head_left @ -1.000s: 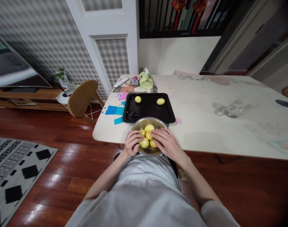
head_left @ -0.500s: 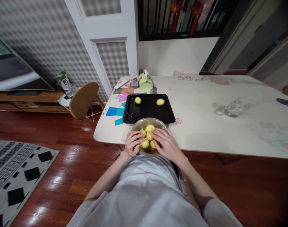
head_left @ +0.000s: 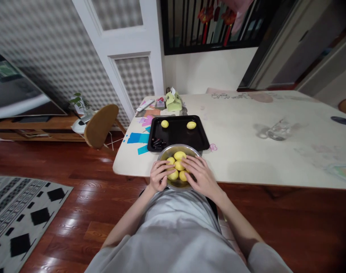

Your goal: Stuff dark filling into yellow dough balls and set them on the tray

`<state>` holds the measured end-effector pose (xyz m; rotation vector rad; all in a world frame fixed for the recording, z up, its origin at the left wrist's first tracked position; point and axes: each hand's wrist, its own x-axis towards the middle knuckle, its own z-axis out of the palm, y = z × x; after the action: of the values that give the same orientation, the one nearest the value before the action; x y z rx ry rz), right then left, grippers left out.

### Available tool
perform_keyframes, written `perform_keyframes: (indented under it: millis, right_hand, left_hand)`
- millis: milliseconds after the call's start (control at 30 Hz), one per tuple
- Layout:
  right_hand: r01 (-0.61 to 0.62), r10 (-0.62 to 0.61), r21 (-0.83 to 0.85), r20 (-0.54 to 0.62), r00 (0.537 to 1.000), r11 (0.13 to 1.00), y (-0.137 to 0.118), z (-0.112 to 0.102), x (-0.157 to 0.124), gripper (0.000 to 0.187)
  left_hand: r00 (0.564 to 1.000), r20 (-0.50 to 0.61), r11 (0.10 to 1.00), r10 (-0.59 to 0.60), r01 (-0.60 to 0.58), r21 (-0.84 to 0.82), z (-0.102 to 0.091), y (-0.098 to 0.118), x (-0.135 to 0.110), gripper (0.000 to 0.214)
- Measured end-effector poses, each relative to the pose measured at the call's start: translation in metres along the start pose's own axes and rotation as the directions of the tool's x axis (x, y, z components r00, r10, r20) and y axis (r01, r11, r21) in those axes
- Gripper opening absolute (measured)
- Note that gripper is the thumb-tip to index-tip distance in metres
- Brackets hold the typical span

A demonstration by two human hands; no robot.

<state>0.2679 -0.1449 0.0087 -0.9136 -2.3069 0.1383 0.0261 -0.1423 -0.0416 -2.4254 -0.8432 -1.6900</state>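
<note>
A metal bowl (head_left: 192, 151) at the table's near edge, close against my body, holds several yellow lemons (head_left: 180, 156). My left hand (head_left: 159, 175) lies over the bowl's left side, fingers stretched inward and resting on the lemons there. From the right, my right hand (head_left: 200, 175) reaches over the rim with its fingers spread across the lemons on that side. Neither hand is closed round a lemon. Just beyond the bowl lies a black tray (head_left: 177, 132), with one lemon (head_left: 165, 124) at its back left and another lemon (head_left: 191, 125) at its back right.
Small dark glossy pieces (head_left: 158, 143) lie in the tray's near left corner. Behind it stand a green tissue box (head_left: 173, 101) and a white remote (head_left: 145, 105). A clear glass (head_left: 279, 131) is on the table to the right. A wooden chair (head_left: 101, 126) stands at left.
My fingers have drawn slightly apart over the bowl, so more of the lemons shows between them. The view has tilted a little, and the tray's contents look the same.
</note>
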Motion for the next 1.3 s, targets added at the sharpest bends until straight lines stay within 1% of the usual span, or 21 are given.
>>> perform_keyframes:
  millis: [133, 367, 600, 700, 800, 867, 933, 1000, 1033, 1100, 1167, 1200, 1233, 1267, 1300]
  right_hand:
    - [0.008, -0.008, 0.005, 0.027, 1.000, 1.000, -0.003, -0.001, 0.003, 0.040]
    - [-0.021, 0.021, -0.012, 0.012, 1.000, 1.000, -0.010, -0.001, 0.008, 0.036]
    - [-0.027, 0.028, -0.030, 0.042, 0.999, 0.999, -0.011, -0.004, 0.013, 0.034]
    - [-0.019, 0.019, 0.004, 0.036, 0.999, 1.000, -0.006, -0.003, 0.012, 0.034]
    - [0.006, -0.007, 0.031, 0.021, 1.000, 0.999, 0.002, -0.003, 0.007, 0.040]
    - [0.032, -0.032, 0.038, 0.002, 0.999, 0.999, 0.012, -0.003, 0.000, 0.044]
    - [0.045, -0.043, 0.040, -0.037, 0.998, 0.998, 0.025, -0.004, -0.007, 0.046]
    - [0.031, -0.027, 0.042, -0.099, 0.995, 0.999, 0.039, -0.004, -0.013, 0.046]
    - [0.016, -0.010, 0.045, -0.131, 0.991, 0.999, 0.046, -0.003, -0.016, 0.045]
    - [-0.008, 0.017, 0.054, -0.180, 0.984, 0.999, 0.057, 0.000, -0.021, 0.044]
    - [-0.008, 0.021, 0.067, -0.193, 0.981, 0.998, 0.063, 0.003, -0.023, 0.045]
    - [0.002, 0.012, 0.073, -0.188, 0.982, 0.997, 0.065, 0.005, -0.023, 0.045]
    - [0.016, -0.002, 0.077, -0.180, 0.984, 0.997, 0.065, 0.007, -0.024, 0.045]
    - [0.029, -0.015, 0.078, -0.173, 0.985, 0.997, 0.065, 0.008, -0.024, 0.046]
    - [0.038, -0.025, 0.074, -0.167, 0.986, 0.997, 0.064, 0.009, -0.024, 0.046]
  left_hand:
    - [1.000, 0.009, 1.000, -0.008, 0.008, 0.016, -0.001, 0.000, 0.000, 0.042]
    - [1.000, 0.009, 1.000, -0.011, 0.010, 0.024, -0.001, 0.000, -0.001, 0.042]
    - [1.000, 0.002, 1.000, -0.018, 0.018, -0.002, -0.001, 0.001, 0.001, 0.041]
    - [1.000, 0.006, 1.000, -0.022, 0.022, -0.005, 0.000, 0.001, 0.000, 0.042]
    - [0.999, 0.019, 0.998, -0.046, 0.047, -0.036, -0.004, 0.002, 0.002, 0.041]
    - [0.996, 0.026, 0.994, -0.086, 0.087, -0.065, -0.011, 0.000, 0.008, 0.043]
    - [0.991, 0.004, 0.989, -0.133, 0.133, -0.070, -0.022, -0.005, 0.021, 0.043]
    - [0.981, -0.040, 0.982, -0.189, 0.188, -0.036, -0.033, -0.017, 0.040, 0.038]
    - [0.974, -0.080, 0.977, -0.214, 0.214, -0.007, -0.037, -0.027, 0.051, 0.036]
    - [0.953, -0.076, 0.953, -0.293, 0.297, 0.052, -0.040, -0.054, 0.073, 0.032]
    - [0.941, 0.001, 0.936, -0.338, 0.336, 0.108, -0.036, -0.090, 0.093, 0.032]
    - [0.927, 0.068, 0.925, -0.368, 0.357, 0.132, -0.031, -0.110, 0.101, 0.034]
    - [0.902, 0.153, 0.910, -0.405, 0.382, 0.160, -0.024, -0.130, 0.108, 0.038]
    - [0.860, 0.243, 0.891, -0.448, 0.407, 0.203, -0.017, -0.150, 0.114, 0.043]
    - [0.808, 0.324, 0.868, -0.492, 0.427, 0.252, -0.009, -0.168, 0.119, 0.049]
